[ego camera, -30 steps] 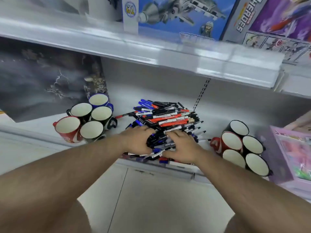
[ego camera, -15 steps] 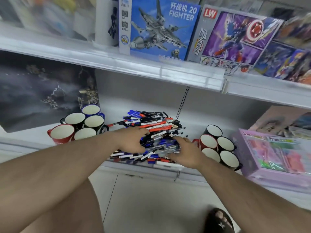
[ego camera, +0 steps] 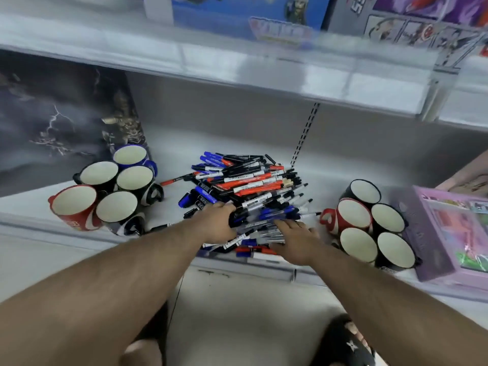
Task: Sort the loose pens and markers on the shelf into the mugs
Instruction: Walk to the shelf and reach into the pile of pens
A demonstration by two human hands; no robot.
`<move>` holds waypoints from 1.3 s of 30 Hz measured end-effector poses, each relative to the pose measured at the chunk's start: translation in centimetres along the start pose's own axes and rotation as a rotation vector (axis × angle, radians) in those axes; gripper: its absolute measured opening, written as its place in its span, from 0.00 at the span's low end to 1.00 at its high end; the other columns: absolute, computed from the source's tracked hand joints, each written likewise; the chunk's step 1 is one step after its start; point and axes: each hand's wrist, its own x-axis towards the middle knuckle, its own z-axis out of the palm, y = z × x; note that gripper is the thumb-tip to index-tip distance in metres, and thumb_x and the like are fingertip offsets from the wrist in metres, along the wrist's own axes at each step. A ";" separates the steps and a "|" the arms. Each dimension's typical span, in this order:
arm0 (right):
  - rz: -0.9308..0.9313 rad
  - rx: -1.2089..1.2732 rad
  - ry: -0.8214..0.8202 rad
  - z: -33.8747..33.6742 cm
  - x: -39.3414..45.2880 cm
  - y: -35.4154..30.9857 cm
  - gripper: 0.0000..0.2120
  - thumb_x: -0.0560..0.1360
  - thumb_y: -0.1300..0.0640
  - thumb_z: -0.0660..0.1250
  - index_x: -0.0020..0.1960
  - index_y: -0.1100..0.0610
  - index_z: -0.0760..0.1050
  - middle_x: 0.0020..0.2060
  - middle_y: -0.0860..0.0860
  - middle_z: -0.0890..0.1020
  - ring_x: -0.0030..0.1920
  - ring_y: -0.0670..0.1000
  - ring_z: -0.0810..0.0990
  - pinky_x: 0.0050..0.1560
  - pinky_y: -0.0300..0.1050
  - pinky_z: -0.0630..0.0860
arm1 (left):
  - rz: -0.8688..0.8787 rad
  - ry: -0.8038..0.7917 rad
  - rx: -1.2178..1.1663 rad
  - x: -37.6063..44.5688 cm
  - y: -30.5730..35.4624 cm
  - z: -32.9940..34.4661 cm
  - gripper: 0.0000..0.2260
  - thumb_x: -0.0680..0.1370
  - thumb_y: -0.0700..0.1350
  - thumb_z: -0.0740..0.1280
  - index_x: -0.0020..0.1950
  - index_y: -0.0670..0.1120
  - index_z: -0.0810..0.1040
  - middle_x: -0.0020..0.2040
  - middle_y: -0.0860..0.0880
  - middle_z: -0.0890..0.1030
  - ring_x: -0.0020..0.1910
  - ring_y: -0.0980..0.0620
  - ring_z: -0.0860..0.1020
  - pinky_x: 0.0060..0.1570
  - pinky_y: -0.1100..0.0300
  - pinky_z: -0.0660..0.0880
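5 mugs left and 5 mugs right flank the pen pile on the shelf; left hand grips pens, right hand presses flat at the front edge.

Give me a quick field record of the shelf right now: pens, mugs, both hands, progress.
pens: mixed red, blue and black pile of pens and markers at shelf centre
left mugs: five-mug cluster left of pile, all look empty
right mugs: five-mug cluster right of pile, all look empty
left hand: left hand grips pens at the pile's near edge
right hand: right hand rests flat on the pile's near right side
progress: nothing sorted yet
neighbour: purple toy box right of the mugs
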 end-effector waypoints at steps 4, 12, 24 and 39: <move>-0.124 -0.151 0.022 3.3 4.1 -0.1 0.39 0.77 0.29 0.50 0.80 0.44 0.38 0.79 0.53 0.37 0.79 0.59 0.39 0.74 0.71 0.44 | -0.126 -0.014 -0.062 3.3 -1.5 3.6 0.38 0.75 0.57 0.66 0.80 0.57 0.48 0.81 0.51 0.44 0.79 0.42 0.45 0.75 0.37 0.51; 0.078 0.053 0.071 4.1 11.7 -0.6 0.42 0.75 0.27 0.51 0.80 0.46 0.39 0.79 0.50 0.35 0.78 0.58 0.36 0.74 0.70 0.41 | -0.237 0.020 0.046 7.1 -5.3 6.6 0.45 0.73 0.68 0.65 0.78 0.62 0.36 0.79 0.51 0.33 0.78 0.42 0.35 0.73 0.33 0.50; 0.222 0.117 0.018 6.4 8.9 1.2 0.63 0.58 0.16 0.56 0.78 0.46 0.32 0.79 0.51 0.39 0.78 0.62 0.37 0.75 0.67 0.47 | -0.323 0.052 -0.070 10.4 -4.8 6.2 0.60 0.63 0.77 0.66 0.80 0.54 0.35 0.79 0.47 0.32 0.76 0.36 0.31 0.75 0.36 0.45; -0.148 -0.297 0.082 3.4 10.1 1.6 0.59 0.61 0.20 0.62 0.79 0.53 0.45 0.77 0.54 0.54 0.77 0.57 0.54 0.76 0.60 0.54 | -0.116 0.096 0.179 9.5 -6.3 6.8 0.55 0.63 0.72 0.71 0.79 0.54 0.44 0.80 0.47 0.42 0.79 0.41 0.39 0.75 0.38 0.49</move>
